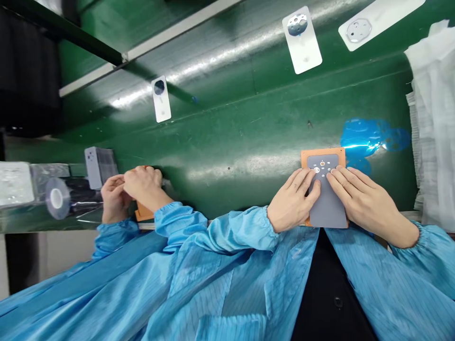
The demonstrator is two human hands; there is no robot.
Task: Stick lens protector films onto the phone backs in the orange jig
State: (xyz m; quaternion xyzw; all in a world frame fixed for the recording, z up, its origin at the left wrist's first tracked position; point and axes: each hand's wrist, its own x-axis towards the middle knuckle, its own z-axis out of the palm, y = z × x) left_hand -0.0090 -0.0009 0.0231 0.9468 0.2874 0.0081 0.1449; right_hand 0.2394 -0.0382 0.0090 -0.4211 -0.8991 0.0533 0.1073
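A grey phone back cover [329,203] with several small holes near its top lies on an orange fixture [306,154] at the front edge of the bench. My left hand [293,200] rests along the cover's left side, fingers stretched, with fingertips and thumb touching its face. From the right, my right hand [362,201] lies across the cover's edge, its fingers extended and fingertips beside the holes. Both hands press flat rather than wrap round anything. Blue clear film pieces [366,139] lie just beyond the fixture's right corner.
To the left, a co-worker's hands [140,184] are at another orange fixture [144,212]. Near them stand stacked grey covers [94,168] and a film roll [57,199]. White cards [308,54] lie farther back on the green bench [227,137]. White packing sleeves [437,128] are piled at right.
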